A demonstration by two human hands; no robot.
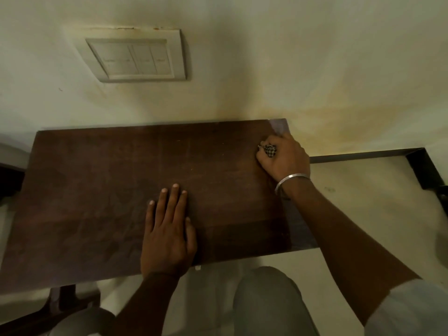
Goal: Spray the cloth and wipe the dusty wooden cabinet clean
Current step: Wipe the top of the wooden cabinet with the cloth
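The dark wooden cabinet top [101,185] fills the middle of the head view, with faint smear marks across its left half. My left hand [168,231] lies flat on it near the front edge, fingers apart, holding nothing. My right hand [283,157] is at the far right corner, closed over a small checked cloth [269,150] that peeks out between the fingers and presses on the wood. A metal bangle sits on that wrist. No spray bottle is in view.
A pale wall rises directly behind the cabinet, with a white switch plate [138,57] on it. A dark skirting strip [363,155] runs along the floor to the right. My knees show below the front edge, over a light floor.
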